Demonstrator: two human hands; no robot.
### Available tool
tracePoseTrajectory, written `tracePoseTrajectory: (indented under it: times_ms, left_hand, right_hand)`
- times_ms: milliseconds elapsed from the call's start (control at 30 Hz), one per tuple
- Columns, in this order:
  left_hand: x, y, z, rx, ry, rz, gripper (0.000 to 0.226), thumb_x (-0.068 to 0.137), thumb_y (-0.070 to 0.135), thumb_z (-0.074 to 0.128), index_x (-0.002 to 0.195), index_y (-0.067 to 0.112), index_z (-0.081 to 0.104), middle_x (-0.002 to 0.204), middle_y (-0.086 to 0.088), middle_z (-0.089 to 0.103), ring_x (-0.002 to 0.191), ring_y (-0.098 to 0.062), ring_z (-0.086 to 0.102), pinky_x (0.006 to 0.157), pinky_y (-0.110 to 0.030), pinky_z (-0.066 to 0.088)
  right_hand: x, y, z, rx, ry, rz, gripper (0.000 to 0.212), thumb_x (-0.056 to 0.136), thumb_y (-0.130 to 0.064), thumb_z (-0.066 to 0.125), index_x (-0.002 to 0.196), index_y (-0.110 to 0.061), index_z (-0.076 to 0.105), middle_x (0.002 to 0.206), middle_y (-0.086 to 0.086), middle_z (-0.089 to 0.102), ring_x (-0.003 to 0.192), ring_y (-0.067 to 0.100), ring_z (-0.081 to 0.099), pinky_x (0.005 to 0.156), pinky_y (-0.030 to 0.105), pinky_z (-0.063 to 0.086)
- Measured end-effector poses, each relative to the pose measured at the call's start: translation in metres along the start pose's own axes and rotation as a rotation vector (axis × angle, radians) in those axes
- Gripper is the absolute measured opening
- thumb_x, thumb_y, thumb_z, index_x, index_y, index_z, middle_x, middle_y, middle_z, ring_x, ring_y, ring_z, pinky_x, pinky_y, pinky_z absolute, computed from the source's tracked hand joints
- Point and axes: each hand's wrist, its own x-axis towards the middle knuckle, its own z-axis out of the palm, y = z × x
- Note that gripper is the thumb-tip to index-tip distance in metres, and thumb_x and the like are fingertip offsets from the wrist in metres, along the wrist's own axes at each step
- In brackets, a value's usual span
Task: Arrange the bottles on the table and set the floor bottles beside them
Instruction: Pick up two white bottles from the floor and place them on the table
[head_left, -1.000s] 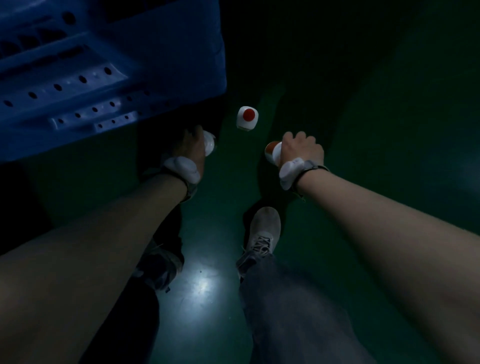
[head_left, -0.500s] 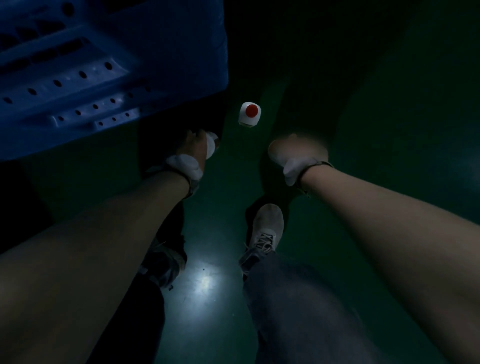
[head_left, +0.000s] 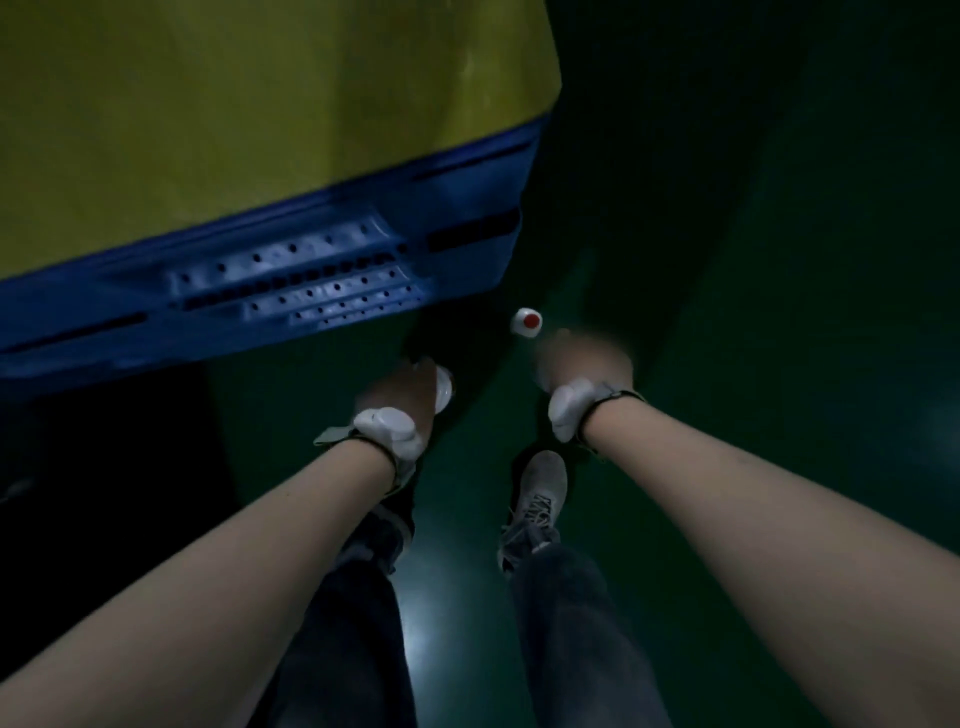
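Head view, dim light. We're looking straight down at a dark green floor (head_left: 727, 467) with both arms reaching low.

Left hand (head_left: 402, 395) is closed around a white bottle (head_left: 444, 395); only the bottle's rounded white end shows past the fingers, on the hand's right side. We can't see its cap.

Right hand (head_left: 584, 364) is motion-blurred. We can't tell whether it's apart or clamped, or whether it holds anything. Both wrists carry a white strapped-on device.

A third item, a white bottle with red cap (head_left: 526, 322), stands upright on the floor, seen from above. It sits just beyond the right hand, near its blurred fingers, contact not clear. It's apart from the left hand.

Blue perforated structure (head_left: 311, 291) with a yellow top surface (head_left: 234, 130) fills the upper left; its lower edge hangs close above the left hand in frame. The red-capped bottle is just off its right corner.

A grey shoe (head_left: 537, 493) is planted on the floor below the right wrist.
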Motion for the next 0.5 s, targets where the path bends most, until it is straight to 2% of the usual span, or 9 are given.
tracePoseTrajectory:
  times_ms: [67, 100, 167, 233, 300, 400, 467, 500]
  left_hand:
    - [-0.024, -0.009, -0.032, 0.044, 0.018, 0.057, 0.044, 0.097, 0.021, 0.060, 0.138, 0.011, 0.050, 0.128, -0.019, 0.061, 0.110, -0.039, 0.065, 0.084, -0.044, 0.057]
    - [-0.035, -0.018, -0.051, 0.057, 0.080, 0.083, 0.040, 0.095, 0.021, 0.059, 0.133, 0.012, 0.050, 0.122, -0.018, 0.061, 0.103, -0.038, 0.067, 0.075, -0.040, 0.055]
    - [-0.051, -0.022, -0.077, 0.060, 0.144, 0.094, 0.028, 0.098, 0.026, 0.055, 0.122, 0.013, 0.050, 0.112, -0.015, 0.059, 0.087, -0.037, 0.064, 0.065, -0.037, 0.047]
    - [-0.074, -0.032, -0.115, 0.048, 0.174, 0.096, 0.026, 0.100, 0.031, 0.053, 0.120, 0.015, 0.048, 0.110, -0.013, 0.056, 0.076, -0.034, 0.056, 0.063, -0.038, 0.045]
    - [-0.094, -0.048, -0.151, 0.050, 0.244, 0.107, 0.033, 0.098, 0.036, 0.054, 0.124, 0.017, 0.047, 0.111, -0.011, 0.056, 0.077, -0.034, 0.059, 0.063, -0.038, 0.048]
    - [-0.126, -0.078, -0.200, 0.027, 0.357, 0.108, 0.045, 0.091, 0.049, 0.058, 0.123, 0.020, 0.048, 0.105, -0.006, 0.058, 0.081, -0.033, 0.064, 0.063, -0.038, 0.052]
    - [-0.144, -0.099, -0.229, -0.011, 0.421, 0.118, 0.045, 0.086, 0.054, 0.058, 0.115, 0.022, 0.047, 0.094, -0.002, 0.054, 0.076, -0.032, 0.060, 0.059, -0.035, 0.045]
    - [-0.152, -0.109, -0.245, -0.029, 0.463, 0.114, 0.040, 0.083, 0.056, 0.056, 0.104, 0.024, 0.044, 0.087, 0.001, 0.048, 0.070, -0.030, 0.055, 0.058, -0.034, 0.040]
  right_hand:
    - [-0.024, -0.019, -0.032, -0.029, 0.005, -0.039, 0.039, 0.088, -0.018, 0.059, 0.125, -0.012, 0.048, 0.112, 0.011, 0.064, 0.091, 0.032, 0.065, 0.063, 0.035, 0.038]
    - [-0.037, -0.031, -0.052, -0.044, 0.017, -0.059, 0.042, 0.087, -0.016, 0.060, 0.127, -0.010, 0.048, 0.115, 0.011, 0.063, 0.096, 0.032, 0.066, 0.064, 0.035, 0.039]
    - [-0.051, -0.047, -0.075, -0.043, 0.032, -0.111, 0.033, 0.095, -0.017, 0.055, 0.126, -0.011, 0.049, 0.119, 0.012, 0.062, 0.104, 0.034, 0.065, 0.067, 0.036, 0.042]
    - [-0.073, -0.073, -0.107, -0.045, 0.075, -0.158, 0.019, 0.099, -0.022, 0.050, 0.117, -0.014, 0.047, 0.116, 0.012, 0.062, 0.100, 0.034, 0.065, 0.066, 0.037, 0.044]
    - [-0.093, -0.099, -0.140, -0.049, 0.134, -0.215, 0.015, 0.097, -0.025, 0.052, 0.105, -0.019, 0.041, 0.108, 0.009, 0.061, 0.094, 0.033, 0.065, 0.064, 0.036, 0.045]
    - [-0.119, -0.137, -0.187, -0.035, 0.163, -0.298, 0.029, 0.090, -0.033, 0.060, 0.099, -0.024, 0.035, 0.096, 0.005, 0.051, 0.092, 0.034, 0.064, 0.064, 0.036, 0.046]
    - [-0.131, -0.161, -0.217, -0.016, 0.176, -0.365, 0.033, 0.086, -0.038, 0.063, 0.097, -0.025, 0.034, 0.092, 0.002, 0.046, 0.090, 0.033, 0.061, 0.069, 0.038, 0.050]
    - [-0.137, -0.174, -0.232, -0.011, 0.192, -0.394, 0.034, 0.084, -0.039, 0.063, 0.095, -0.025, 0.035, 0.091, 0.001, 0.047, 0.088, 0.032, 0.060, 0.071, 0.038, 0.051]
